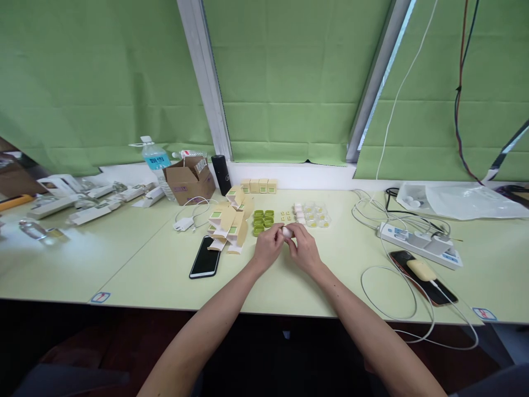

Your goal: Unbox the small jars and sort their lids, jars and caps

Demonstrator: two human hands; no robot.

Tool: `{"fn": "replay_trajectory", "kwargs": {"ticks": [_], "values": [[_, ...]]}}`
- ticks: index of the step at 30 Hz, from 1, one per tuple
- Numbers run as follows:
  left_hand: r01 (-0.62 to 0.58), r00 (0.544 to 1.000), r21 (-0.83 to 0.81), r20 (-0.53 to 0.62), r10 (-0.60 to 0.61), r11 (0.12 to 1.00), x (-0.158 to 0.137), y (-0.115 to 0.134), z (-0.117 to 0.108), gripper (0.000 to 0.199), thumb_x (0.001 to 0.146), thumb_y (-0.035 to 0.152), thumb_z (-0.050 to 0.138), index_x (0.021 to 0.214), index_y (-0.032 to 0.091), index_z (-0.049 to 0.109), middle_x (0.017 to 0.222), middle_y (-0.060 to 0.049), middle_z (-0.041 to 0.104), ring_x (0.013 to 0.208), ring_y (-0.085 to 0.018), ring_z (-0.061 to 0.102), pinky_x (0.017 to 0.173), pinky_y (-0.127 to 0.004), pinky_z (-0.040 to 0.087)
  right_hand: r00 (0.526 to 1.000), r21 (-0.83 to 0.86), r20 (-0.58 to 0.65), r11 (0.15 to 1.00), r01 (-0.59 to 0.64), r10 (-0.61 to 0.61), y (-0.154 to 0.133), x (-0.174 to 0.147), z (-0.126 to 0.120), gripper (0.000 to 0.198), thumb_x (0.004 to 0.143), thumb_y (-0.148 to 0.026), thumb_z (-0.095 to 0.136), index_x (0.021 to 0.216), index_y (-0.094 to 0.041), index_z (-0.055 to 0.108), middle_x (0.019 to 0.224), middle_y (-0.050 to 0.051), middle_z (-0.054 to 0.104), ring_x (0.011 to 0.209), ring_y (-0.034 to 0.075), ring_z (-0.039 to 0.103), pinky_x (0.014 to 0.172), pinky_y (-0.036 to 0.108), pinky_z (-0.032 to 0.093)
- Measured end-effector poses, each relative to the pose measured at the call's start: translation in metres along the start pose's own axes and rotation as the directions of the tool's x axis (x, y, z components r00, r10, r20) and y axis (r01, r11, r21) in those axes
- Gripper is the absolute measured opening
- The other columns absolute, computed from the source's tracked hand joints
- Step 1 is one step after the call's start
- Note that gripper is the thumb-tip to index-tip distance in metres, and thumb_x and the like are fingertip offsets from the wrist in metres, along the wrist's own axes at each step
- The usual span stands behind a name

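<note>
My left hand (pixel 268 246) and my right hand (pixel 305 248) meet over the table, fingers closed on a small white rounded piece (pixel 286 233) between them. Its exact kind is too small to tell. Just beyond my left hand stand several small green square cups (pixel 258 222). Tiny yellow pieces (pixel 285 216) lie past my fingertips. Beyond my right hand are a row of small whitish pieces (pixel 298 214) and clear plastic domed pieces (pixel 317 215) with yellow spots. Open cream cartons (pixel 228 223) with green squares are heaped to the left.
A phone (pixel 205 257) lies by the cartons. Closed cream boxes (pixel 259 186), a black cylinder (pixel 221 174), a cardboard box (pixel 190 181) and a water bottle (pixel 157 162) stand behind. On the right are a power strip (pixel 419 245), loose cables and another phone (pixel 444 290) under a yellow case (pixel 421 270).
</note>
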State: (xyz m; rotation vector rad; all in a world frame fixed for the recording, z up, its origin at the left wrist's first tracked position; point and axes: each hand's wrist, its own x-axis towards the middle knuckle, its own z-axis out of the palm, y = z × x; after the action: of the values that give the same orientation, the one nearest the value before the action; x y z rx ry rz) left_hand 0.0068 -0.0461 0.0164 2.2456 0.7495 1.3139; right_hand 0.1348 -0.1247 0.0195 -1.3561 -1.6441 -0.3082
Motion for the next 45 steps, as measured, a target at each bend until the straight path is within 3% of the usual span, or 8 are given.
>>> {"fn": "replay_trajectory", "kwargs": {"ticks": [10, 15, 18, 20, 24, 34, 40, 45], "values": [[0.11, 0.994, 0.008, -0.009, -0.11, 0.994, -0.002, 0.003, 0.005, 0.026, 0.097, 0.022, 0.044, 0.108, 0.019, 0.068, 0.08, -0.002, 0.071, 0.067, -0.015, 0.064, 0.066, -0.027, 0.048, 0.999, -0.003, 0.013, 0.999, -0.032, 0.032, -0.001, -0.001, 0.002, 0.028, 0.094, -0.016, 0.048, 0.12, -0.021, 0.055, 0.112, 0.013, 0.066, 0.102, 0.027, 0.065, 0.084, 0.041, 0.058], [0.145, 0.987, -0.224, 0.103, -0.124, 0.964, -0.001, 0.003, -0.001, 0.029, 0.101, 0.031, 0.043, 0.115, 0.018, 0.065, 0.077, -0.003, 0.068, 0.066, -0.016, 0.062, 0.064, -0.028, 0.049, 0.998, 0.083, 0.003, 0.994, -0.07, 0.07, 0.004, -0.003, -0.001, 0.023, 0.096, -0.021, 0.05, 0.118, -0.023, 0.055, 0.107, 0.011, 0.065, 0.095, 0.025, 0.064, 0.077, 0.04, 0.061], [0.068, 0.983, -0.307, 0.185, -0.011, 0.949, 0.001, 0.001, -0.008, 0.035, 0.097, 0.03, 0.052, 0.129, 0.019, 0.06, 0.094, -0.006, 0.069, 0.08, -0.018, 0.064, 0.078, -0.032, 0.054, 0.994, 0.164, -0.036, 0.982, -0.098, 0.105, 0.008, -0.003, -0.005, 0.022, 0.098, -0.027, 0.052, 0.119, -0.024, 0.056, 0.107, 0.01, 0.064, 0.095, 0.024, 0.064, 0.077, 0.04, 0.063], [0.016, 0.974, -0.259, 0.222, 0.044, 0.966, 0.002, 0.0, -0.012, 0.043, 0.093, 0.029, 0.06, 0.135, 0.023, 0.058, 0.106, -0.007, 0.067, 0.093, -0.021, 0.063, 0.093, -0.038, 0.052, 0.99, 0.208, -0.06, 0.972, -0.113, 0.128, 0.01, -0.003, -0.008, 0.021, 0.098, -0.03, 0.054, 0.119, -0.026, 0.057, 0.108, 0.009, 0.063, 0.096, 0.023, 0.064, 0.078, 0.04, 0.064], [0.034, 0.975, -0.13, 0.22, -0.005, 0.991, 0.004, -0.002, -0.014, 0.042, 0.089, 0.034, 0.07, 0.129, 0.029, 0.062, 0.117, -0.007, 0.058, 0.113, -0.025, 0.058, 0.106, -0.043, 0.046, 0.989, 0.262, -0.046, 0.957, -0.121, 0.138, 0.01, -0.002, -0.011, 0.023, 0.098, -0.033, 0.056, 0.119, -0.026, 0.058, 0.115, 0.01, 0.062, 0.101, 0.023, 0.064, 0.077, 0.039, 0.065], [0.172, 0.961, -0.251, 0.253, -0.106, 0.953, 0.005, 0.001, -0.007, 0.036, 0.089, 0.04, 0.071, 0.119, 0.022, 0.062, 0.119, -0.008, 0.068, 0.113, -0.025, 0.064, 0.1, -0.04, 0.05, 0.968, 0.306, 0.001, 0.921, -0.239, 0.251, 0.007, 0.0, -0.011, 0.023, 0.097, -0.041, 0.057, 0.114, -0.026, 0.061, 0.106, 0.007, 0.062, 0.092, 0.021, 0.065, 0.075, 0.036, 0.065], [0.118, 0.974, -0.145, 0.209, -0.086, 0.982, 0.007, 0.006, -0.01, 0.034, 0.084, 0.034, 0.074, 0.114, 0.021, 0.065, 0.11, -0.007, 0.071, 0.105, -0.025, 0.067, 0.096, -0.042, 0.052, 0.973, 0.188, 0.0, 0.956, -0.226, 0.23, 0.008, -0.002, -0.008, 0.022, 0.097, -0.036, 0.054, 0.116, -0.027, 0.061, 0.112, 0.007, 0.065, 0.096, 0.022, 0.065, 0.079, 0.038, 0.062], [0.128, 0.976, -0.162, 0.198, -0.095, 0.979, 0.007, -0.002, -0.008, 0.037, 0.08, 0.027, 0.076, 0.115, 0.02, 0.066, 0.107, -0.007, 0.073, 0.1, -0.024, 0.068, 0.094, -0.041, 0.055, 0.956, 0.262, -0.102, 0.935, -0.239, 0.273, 0.009, 0.002, -0.01, 0.023, 0.096, -0.037, 0.053, 0.114, -0.024, 0.06, 0.111, 0.009, 0.066, 0.1, 0.024, 0.064, 0.082, 0.041, 0.058]]}}
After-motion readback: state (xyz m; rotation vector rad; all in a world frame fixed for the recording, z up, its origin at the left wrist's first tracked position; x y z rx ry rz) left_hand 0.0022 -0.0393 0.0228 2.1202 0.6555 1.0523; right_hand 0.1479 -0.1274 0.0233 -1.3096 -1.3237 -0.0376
